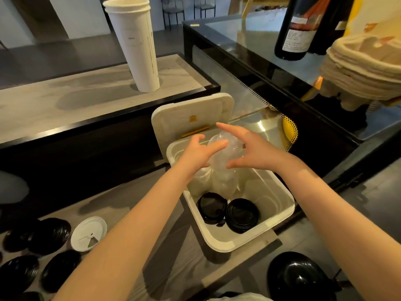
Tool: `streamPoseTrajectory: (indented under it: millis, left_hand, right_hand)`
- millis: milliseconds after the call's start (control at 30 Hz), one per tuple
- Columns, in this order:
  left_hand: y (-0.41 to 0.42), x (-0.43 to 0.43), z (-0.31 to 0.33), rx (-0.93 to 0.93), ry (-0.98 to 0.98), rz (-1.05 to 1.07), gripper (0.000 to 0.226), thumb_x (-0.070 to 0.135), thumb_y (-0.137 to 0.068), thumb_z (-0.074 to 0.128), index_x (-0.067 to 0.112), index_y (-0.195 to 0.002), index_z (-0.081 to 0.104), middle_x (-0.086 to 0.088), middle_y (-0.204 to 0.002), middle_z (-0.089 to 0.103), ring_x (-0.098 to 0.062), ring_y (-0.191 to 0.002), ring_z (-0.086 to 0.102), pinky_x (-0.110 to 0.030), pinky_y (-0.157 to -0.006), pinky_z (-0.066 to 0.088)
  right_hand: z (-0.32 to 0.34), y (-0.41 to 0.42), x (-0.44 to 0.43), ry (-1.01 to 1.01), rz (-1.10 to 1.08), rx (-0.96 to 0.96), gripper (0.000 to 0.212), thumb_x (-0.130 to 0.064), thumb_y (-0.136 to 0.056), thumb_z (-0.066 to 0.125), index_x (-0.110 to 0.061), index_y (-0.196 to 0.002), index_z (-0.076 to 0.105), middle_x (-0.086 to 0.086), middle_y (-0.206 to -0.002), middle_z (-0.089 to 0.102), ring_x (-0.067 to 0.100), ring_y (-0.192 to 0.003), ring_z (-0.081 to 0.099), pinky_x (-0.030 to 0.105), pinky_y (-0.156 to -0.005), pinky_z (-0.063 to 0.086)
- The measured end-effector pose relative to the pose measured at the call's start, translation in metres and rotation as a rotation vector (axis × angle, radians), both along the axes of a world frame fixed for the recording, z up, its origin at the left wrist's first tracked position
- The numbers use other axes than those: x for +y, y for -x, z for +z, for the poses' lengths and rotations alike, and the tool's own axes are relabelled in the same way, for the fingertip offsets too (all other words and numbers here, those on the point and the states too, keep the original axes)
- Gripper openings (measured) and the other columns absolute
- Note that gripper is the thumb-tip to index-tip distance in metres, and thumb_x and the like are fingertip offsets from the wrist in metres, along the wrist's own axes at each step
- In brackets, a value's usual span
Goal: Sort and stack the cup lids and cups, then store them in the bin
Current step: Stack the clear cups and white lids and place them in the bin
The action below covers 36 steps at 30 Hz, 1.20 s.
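Note:
A white bin [282, 211] stands open on the counter, its lid [191, 118] tipped up behind. Inside lie two stacks of black lids [242, 215], a stack of white lids [200, 181] and clear plastic lids [223, 183]. Above the bin's far end, a stack of clear domed lids [225, 148] sits between my hands. My left hand [200, 152] touches its left side with spread fingers. My right hand [245, 146] spans its right side, fingers straight and thumb below. Whether either hand bears the stack's weight is unclear.
A tall stack of white paper cups [138, 46] stands on the raised shelf behind. Several stacks of black lids [50, 235] and one white lid [89, 233] lie at the lower left. A glass display case [249, 51] and dark bottles [297, 27] are at right.

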<state>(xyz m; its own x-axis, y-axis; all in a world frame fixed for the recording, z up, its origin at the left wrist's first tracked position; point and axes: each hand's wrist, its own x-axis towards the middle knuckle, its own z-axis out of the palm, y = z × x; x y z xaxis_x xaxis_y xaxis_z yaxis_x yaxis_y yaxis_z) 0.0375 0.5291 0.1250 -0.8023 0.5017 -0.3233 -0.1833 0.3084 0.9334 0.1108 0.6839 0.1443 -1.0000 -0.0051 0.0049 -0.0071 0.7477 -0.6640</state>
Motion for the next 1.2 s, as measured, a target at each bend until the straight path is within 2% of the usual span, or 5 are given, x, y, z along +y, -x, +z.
streamPoseTrajectory:
  millis: [233,500,767,1000,1200]
  left_hand:
    - [0.014,-0.001,-0.012,0.025,-0.056,0.012,0.063,0.047,-0.089,0.054,0.017,-0.142,0.034,-0.005,-0.138,0.047,-0.022,-0.119,0.053,-0.040,-0.103,0.043]
    - [0.027,-0.023,-0.052,0.914,1.033,-0.606,0.039,0.041,-0.092,0.044,0.018,-0.119,0.061,-0.003,-0.120,0.061,-0.023,-0.114,0.053,-0.036,-0.105,0.026]
    - [0.023,-0.024,-0.050,0.956,1.088,-0.649,0.040,0.038,-0.094,0.041,0.022,-0.128,0.055,0.001,-0.126,0.058,-0.021,-0.117,0.052,-0.037,-0.109,0.018]
    - [0.022,-0.023,-0.050,0.929,1.073,-0.627,0.038,0.038,-0.093,0.042,0.023,-0.124,0.059,0.002,-0.127,0.058,-0.021,-0.115,0.053,-0.036,-0.110,0.017]
    - [0.019,-0.023,-0.046,0.915,1.060,-0.623,0.035,0.035,-0.093,0.044,0.020,-0.120,0.061,-0.001,-0.119,0.060,-0.021,-0.112,0.053,-0.037,-0.110,0.017]
  right_hand:
    - [-0.009,0.004,0.015,0.021,-0.130,0.039,0.084,-0.024,-0.066,0.084,-0.034,-0.137,0.039,-0.007,-0.134,0.045,0.009,-0.122,0.041,0.021,-0.089,0.036]
    - [-0.044,0.027,0.017,-0.145,-0.133,-0.144,0.090,-0.033,-0.066,0.082,-0.030,-0.142,0.033,-0.004,-0.146,0.038,0.019,-0.133,0.035,0.031,-0.099,0.035]
    - [-0.065,0.037,0.009,-0.195,-0.081,-0.310,0.095,-0.034,-0.068,0.080,-0.027,-0.144,0.024,0.005,-0.141,0.038,0.022,-0.125,0.040,0.034,-0.098,0.039]
    - [-0.056,0.037,-0.004,-0.639,-0.075,-0.323,0.084,-0.029,-0.074,0.074,-0.018,-0.143,0.028,0.005,-0.129,0.044,0.026,-0.118,0.048,0.034,-0.078,0.045]
    - [-0.058,0.040,-0.014,-0.694,-0.063,-0.344,0.077,-0.025,-0.074,0.076,-0.014,-0.138,0.033,0.007,-0.128,0.046,0.028,-0.118,0.048,0.035,-0.080,0.045]
